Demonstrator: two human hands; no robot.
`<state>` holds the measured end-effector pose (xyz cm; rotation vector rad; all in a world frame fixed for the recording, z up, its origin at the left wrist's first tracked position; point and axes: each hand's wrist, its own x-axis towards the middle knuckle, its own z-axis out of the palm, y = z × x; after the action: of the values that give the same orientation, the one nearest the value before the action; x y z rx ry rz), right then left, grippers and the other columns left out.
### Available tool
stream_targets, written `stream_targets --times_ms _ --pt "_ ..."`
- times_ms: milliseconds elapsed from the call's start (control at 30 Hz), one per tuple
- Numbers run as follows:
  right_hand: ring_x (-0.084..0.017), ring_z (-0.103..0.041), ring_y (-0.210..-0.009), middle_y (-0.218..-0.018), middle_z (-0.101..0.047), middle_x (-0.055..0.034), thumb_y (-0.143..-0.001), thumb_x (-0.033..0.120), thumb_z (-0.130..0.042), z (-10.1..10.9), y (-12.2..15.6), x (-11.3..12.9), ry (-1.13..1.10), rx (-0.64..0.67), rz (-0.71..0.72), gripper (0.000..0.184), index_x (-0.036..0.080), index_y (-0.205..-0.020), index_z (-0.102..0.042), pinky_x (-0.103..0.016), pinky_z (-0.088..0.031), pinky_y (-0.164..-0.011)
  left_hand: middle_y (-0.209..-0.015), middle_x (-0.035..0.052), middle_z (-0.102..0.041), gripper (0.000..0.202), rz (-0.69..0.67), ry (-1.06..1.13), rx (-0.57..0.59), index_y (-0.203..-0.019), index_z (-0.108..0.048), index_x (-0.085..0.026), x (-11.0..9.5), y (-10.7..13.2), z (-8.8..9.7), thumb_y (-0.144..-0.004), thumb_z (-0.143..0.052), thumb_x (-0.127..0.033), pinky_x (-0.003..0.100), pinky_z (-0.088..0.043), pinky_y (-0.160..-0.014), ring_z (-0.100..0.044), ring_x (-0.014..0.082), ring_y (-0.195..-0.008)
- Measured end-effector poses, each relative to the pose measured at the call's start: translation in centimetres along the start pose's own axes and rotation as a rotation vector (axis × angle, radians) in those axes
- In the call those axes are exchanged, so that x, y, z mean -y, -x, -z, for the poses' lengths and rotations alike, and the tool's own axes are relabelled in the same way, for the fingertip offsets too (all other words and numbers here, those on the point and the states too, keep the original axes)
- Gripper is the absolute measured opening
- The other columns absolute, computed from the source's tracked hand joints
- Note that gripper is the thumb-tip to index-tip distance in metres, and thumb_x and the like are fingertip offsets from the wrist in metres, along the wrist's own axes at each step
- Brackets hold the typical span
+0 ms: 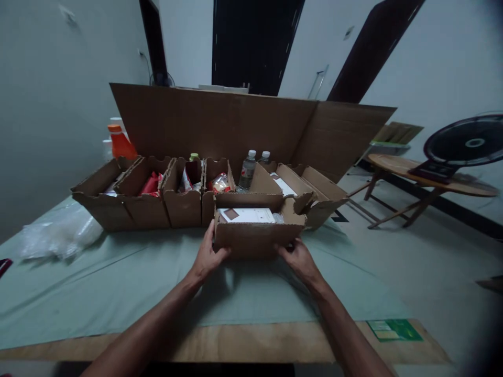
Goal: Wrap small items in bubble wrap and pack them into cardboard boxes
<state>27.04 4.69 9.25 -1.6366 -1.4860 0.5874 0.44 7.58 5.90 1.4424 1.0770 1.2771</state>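
Between my two hands is an open cardboard bin [251,241], turned sideways in front of a row of similar bins. Inside it lies a white box [251,215] with a brown square on its face, and some clear plastic beside it. My left hand [208,255] grips the bin's left end, thumb on the near wall. My right hand [301,257] holds the lower right corner, thumb also on the near wall. The fingers behind the cardboard are partly hidden. Just behind stand a cardboard bin with red packets [152,184] and a clear bottle [247,170] with a white cap.
A tall cardboard panel [220,118] rises behind the bins. Crumpled clear plastic [58,230] lies at the left on the green cloth [157,283]. An orange bottle [121,142] stands at the back left. At right, a black fan [467,144] sits on a wooden table [396,163].
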Motion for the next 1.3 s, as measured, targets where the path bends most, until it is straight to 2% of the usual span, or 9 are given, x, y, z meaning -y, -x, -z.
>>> stream_targets --times_ms 167,333,400,467,600,700,933,1100,1300 --pt "-0.029 -0.069 -0.08 -0.089 -0.074 -0.0128 -0.073 0.055 -0.065 0.2 4.9 1.2 0.046 -0.086 -0.019 0.044 0.015 -0.091 -0.067 -0.04 -0.053 -0.071 -0.131 0.0137 -0.062 0.078 0.06 0.051 0.062 -0.145 -0.046 -0.019 -0.6 4.6 0.9 -0.075 -0.074 -0.036 0.046 -0.043 -0.109 -0.054 0.0341 -0.128" --pt "-0.026 -0.068 -0.08 -0.088 -0.074 -0.0082 -0.079 0.054 -0.066 -3.7 10.3 5.5 -0.014 -0.056 0.053 0.033 0.021 -0.083 -0.069 -0.037 -0.054 -0.07 -0.138 0.0125 -0.06 0.071 0.075 -0.049 -0.148 -0.139 -0.054 -0.024 -1.9 10.9 8.1 -0.075 -0.075 -0.046 0.049 -0.035 -0.117 -0.045 0.0377 -0.138" --pt "-0.024 -0.066 -0.077 -0.086 -0.073 -0.0068 -0.079 0.054 -0.066 -4.8 9.5 7.9 -0.056 -0.008 0.108 0.032 0.022 -0.082 -0.068 -0.036 -0.054 -0.069 -0.132 0.0114 -0.063 0.064 0.106 -0.105 -0.243 -0.13 -0.06 -0.023 -3.8 10.5 10.0 -0.073 -0.077 -0.046 0.049 -0.036 -0.116 -0.047 0.038 -0.136" --pt "-0.022 -0.064 -0.073 -0.082 -0.071 -0.0066 -0.077 0.058 -0.066 -4.4 7.7 9.5 -0.071 -0.016 0.127 0.037 0.022 -0.081 -0.066 -0.034 -0.052 -0.065 -0.123 0.0123 -0.067 0.059 0.096 -0.108 -0.248 -0.121 -0.064 -0.017 -5.8 8.4 9.8 -0.071 -0.078 -0.045 0.05 -0.041 -0.11 -0.056 0.0378 -0.125" --pt "-0.025 -0.066 -0.075 -0.087 -0.072 -0.009 -0.072 0.064 -0.065 -0.5 5.5 8.5 0.035 -0.176 0.033 0.049 0.019 -0.09 -0.066 -0.036 -0.051 -0.065 -0.135 0.0136 -0.061 0.077 -0.05 0.059 -0.079 -0.139 -0.05 -0.016 -7.9 4.5 5.4 -0.07 -0.076 -0.036 0.048 -0.041 -0.111 -0.055 0.0337 -0.126" --pt "-0.027 -0.066 -0.074 -0.08 -0.071 -0.0081 -0.069 0.066 -0.067 1.2 7.2 7.1 0.168 -0.289 0.004 0.047 0.021 -0.079 -0.065 -0.037 -0.05 -0.064 -0.141 0.0139 -0.057 0.076 -0.043 0.057 0.01 -0.143 -0.047 -0.018 -7.8 5.4 4.0 -0.074 -0.074 -0.033 0.048 -0.035 -0.116 -0.049 0.0333 -0.134" --pt "-0.021 -0.062 -0.074 -0.082 -0.068 -0.0057 -0.079 0.052 -0.063 -5.2 8.6 8.7 0.023 -0.058 0.162 0.031 0.021 -0.08 -0.063 -0.033 -0.051 -0.066 -0.116 0.0109 -0.069 0.067 0.096 -0.056 -0.277 -0.125 -0.06 -0.017 -4.9 8.2 9.7 -0.066 -0.079 -0.043 0.047 -0.047 -0.103 -0.062 0.0352 -0.115" --pt "-0.025 -0.065 -0.071 -0.076 -0.069 -0.0066 -0.073 0.052 -0.061 -3.6 7.9 4.6 0.078 -0.101 0.026 0.031 0.021 -0.08 -0.061 -0.037 -0.052 -0.066 -0.131 0.0121 -0.063 0.07 0.079 0.016 -0.105 -0.137 -0.052 -0.017 -2.7 7.3 5.6 -0.072 -0.071 -0.033 0.046 -0.043 -0.109 -0.056 0.0345 -0.127" --pt "-0.029 -0.07 -0.085 -0.1 -0.073 -0.0109 -0.073 0.058 -0.065 1.1 11.7 -1.4 0.093 -0.235 -0.129 0.049 0.02 -0.104 -0.063 -0.041 -0.056 -0.078 -0.136 0.0096 -0.061 0.076 0.038 0.099 0.127 -0.146 -0.045 -0.02 -0.3 3.6 -1.2 -0.072 -0.061 -0.02 0.046 -0.041 -0.111 -0.052 0.0327 -0.13"
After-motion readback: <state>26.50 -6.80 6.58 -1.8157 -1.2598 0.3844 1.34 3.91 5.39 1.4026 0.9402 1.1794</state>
